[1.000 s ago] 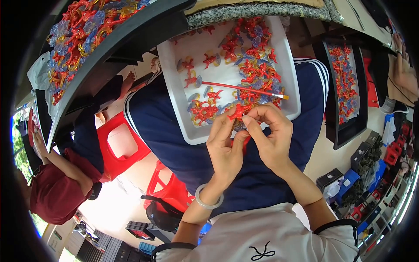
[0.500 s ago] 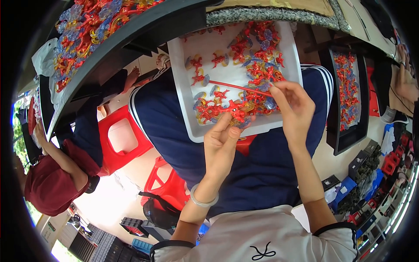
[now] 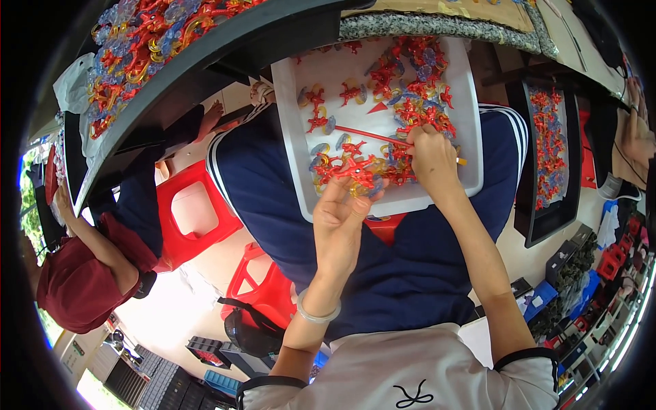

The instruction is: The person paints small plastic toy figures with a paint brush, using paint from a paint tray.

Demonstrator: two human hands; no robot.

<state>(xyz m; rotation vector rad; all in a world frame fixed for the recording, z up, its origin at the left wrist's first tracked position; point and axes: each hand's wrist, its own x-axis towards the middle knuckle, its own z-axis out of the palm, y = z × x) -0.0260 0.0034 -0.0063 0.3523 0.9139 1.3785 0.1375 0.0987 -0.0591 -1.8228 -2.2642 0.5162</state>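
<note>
My left hand (image 3: 335, 215) pinches a small red toy figure (image 3: 360, 169) with clear blue and yellow parts, over the near side of a white tray (image 3: 290, 137) on my lap. My right hand (image 3: 434, 156) is closed around one end of a thin red stick (image 3: 372, 133), which slants left above the tray. A short yellow piece (image 3: 462, 162) shows past the hand, in line with the stick; whether they are one thing I cannot tell. More such figures (image 3: 417, 75) crowd the tray's right side, and a small red triangular piece (image 3: 377, 107) lies near its middle.
A black-rimmed tray (image 3: 147, 51) heaped with similar pieces is at upper left. On the right stands a black bin (image 3: 547, 150) of figures. Beyond the white tray runs a speckled table edge (image 3: 430, 26). Red stools (image 3: 188, 212) and a person in maroon (image 3: 89, 273) are at left.
My right hand has closed and turned over at the stick, moving slightly left. The red triangular piece and yellow piece have come into sight. The left hand keeps the figure, tilted a little differently.
</note>
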